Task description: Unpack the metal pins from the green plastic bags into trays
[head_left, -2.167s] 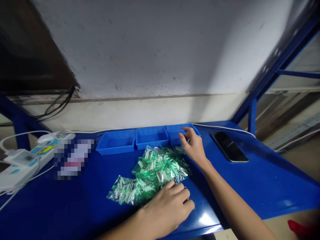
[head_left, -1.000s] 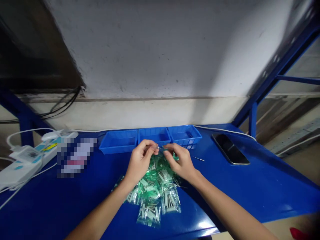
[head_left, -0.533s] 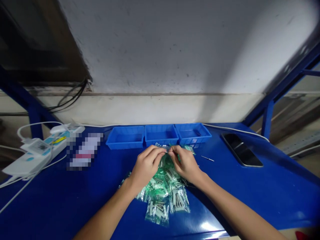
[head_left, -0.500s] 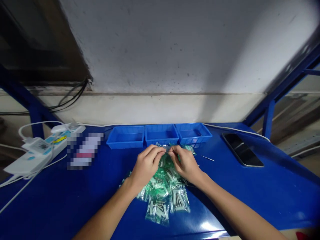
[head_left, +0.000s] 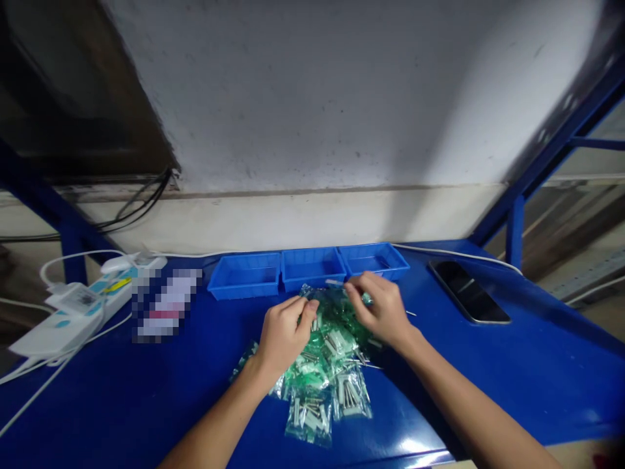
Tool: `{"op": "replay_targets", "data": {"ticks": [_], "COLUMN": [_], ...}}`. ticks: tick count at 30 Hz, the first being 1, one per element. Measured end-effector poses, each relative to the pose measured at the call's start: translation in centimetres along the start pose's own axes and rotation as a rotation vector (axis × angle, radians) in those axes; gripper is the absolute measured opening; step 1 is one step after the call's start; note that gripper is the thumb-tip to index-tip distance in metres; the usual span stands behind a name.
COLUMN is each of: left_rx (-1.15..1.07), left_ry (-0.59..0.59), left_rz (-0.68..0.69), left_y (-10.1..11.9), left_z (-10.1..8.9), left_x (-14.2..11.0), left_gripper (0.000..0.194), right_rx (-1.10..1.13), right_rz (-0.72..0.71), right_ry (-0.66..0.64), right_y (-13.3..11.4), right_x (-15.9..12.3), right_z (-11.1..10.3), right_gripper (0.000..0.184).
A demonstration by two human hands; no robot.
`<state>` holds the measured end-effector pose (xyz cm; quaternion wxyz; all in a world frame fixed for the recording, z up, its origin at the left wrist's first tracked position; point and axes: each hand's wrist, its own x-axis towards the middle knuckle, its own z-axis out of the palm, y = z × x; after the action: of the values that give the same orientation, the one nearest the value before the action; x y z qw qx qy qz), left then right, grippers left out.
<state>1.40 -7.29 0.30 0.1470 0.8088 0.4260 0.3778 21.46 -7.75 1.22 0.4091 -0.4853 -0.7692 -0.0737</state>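
On the left, a white power strip (head_left: 36, 342) lies on the tabletop (head_left: 122, 404), with a blurred-out pale paper (head_left: 170, 303) just right of it. Next, on the far side, three blue bins (head_left: 247, 291) stand in a row. My left hand (head_left: 288, 329) is nearer, fingers curled in narrow over the pile; I cannot tell whether they hold anything. The heap of clear and green bags (head_left: 312, 374) of pegs and screws lies between and below my hands. My right hand (head_left: 383, 306) seems to pinch a small pale piece (head_left: 334, 283) before the right-hand bin. I judge this step as fine fingertip handling; the next move calls for a light, steady pinch. Farther right lies a phone (head_left: 471, 293).
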Motion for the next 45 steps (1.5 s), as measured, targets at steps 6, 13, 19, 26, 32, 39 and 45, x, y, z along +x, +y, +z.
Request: {"op": "replay_targets", "data": {"ticks": [6, 13, 19, 26, 32, 39, 45], "left_rx": [0.013, -0.001, 0.005, -0.125, -0.151, -0.084, -0.099], "left_ry": [-0.165, -0.235, -0.264, -0.168, 0.172, 0.111, -0.008], "left_rz": [0.066, 0.071, 0.105, 0.09, 0.183, 0.117, 0.06], "left_y": [0.6, 0.3, 0.2, 0.2, -1.3, -2.3, -2.4], "left_z": [0.7, 0.6, 0.5, 0.4, -0.5, -0.8, 0.3], "left_x": [-0.4, -0.2, -0.3, -0.2, 0.6, 0.9, 0.4], "left_gripper": [0.036, 0.036, 0.036, 0.021, 0.013, 0.014, 0.016], "right_rx": [-0.311, -0.535, -0.604, -0.285, 0.026, 0.131, 0.119], "right_rz": [0.388, 0.341, 0.327, 0.248, 0.103, 0.067, 0.126], "right_ry": [0.093, -0.065, -0.341, -0.305, -0.325, -0.152, -0.196], "right_y": [3.9, 5.9, 8.0, 0.2, -5.2, -4.2, -3.5], "right_x": [1.1, -5.8, -10.1, -3.8, 1.2, -0.3, -1.1], "right_z": [-2.0, -4.7, -4.9, -4.5, -0.3, 2.1, 2.4], "right_gripper": [0.028, 0.031, 0.023, 0.016, 0.014, 0.017, 0.018]}}
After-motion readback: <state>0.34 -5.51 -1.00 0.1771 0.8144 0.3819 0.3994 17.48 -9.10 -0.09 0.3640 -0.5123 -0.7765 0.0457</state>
